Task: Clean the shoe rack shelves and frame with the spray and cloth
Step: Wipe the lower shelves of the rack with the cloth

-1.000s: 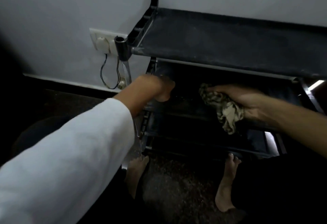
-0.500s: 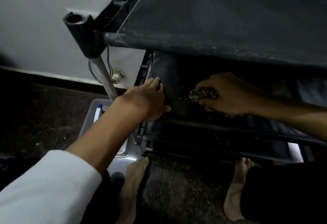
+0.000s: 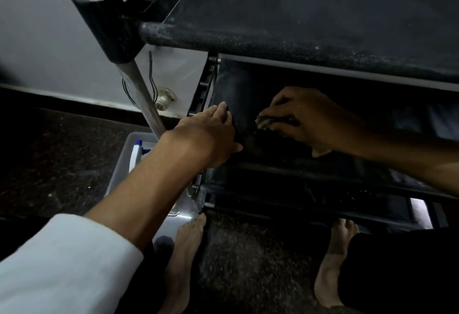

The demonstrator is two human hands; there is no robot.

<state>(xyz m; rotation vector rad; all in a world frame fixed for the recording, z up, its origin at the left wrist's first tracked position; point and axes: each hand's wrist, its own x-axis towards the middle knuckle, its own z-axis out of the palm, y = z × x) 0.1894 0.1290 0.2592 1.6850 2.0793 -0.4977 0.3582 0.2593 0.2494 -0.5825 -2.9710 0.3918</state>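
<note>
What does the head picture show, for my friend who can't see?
A person's right hand holds a cloth against a dark rack's second shelf, while the left hand rests on that shelf's left edge. A spray sits in a tray on the floor at left.

A domestic interior is indicated, probably a room corner or hallway of a home. A low shoe rack [image 3: 298, 15] with dusty black fabric shelves is set against a plain painted wall [image 3: 37, 28]. A dark speckled stone floor [image 3: 62, 164] is edged by a dark skirting [image 3: 74, 108], loose wires [image 3: 152, 75] are hung from the wall, and bare feet [image 3: 185, 251] are seen.
</note>
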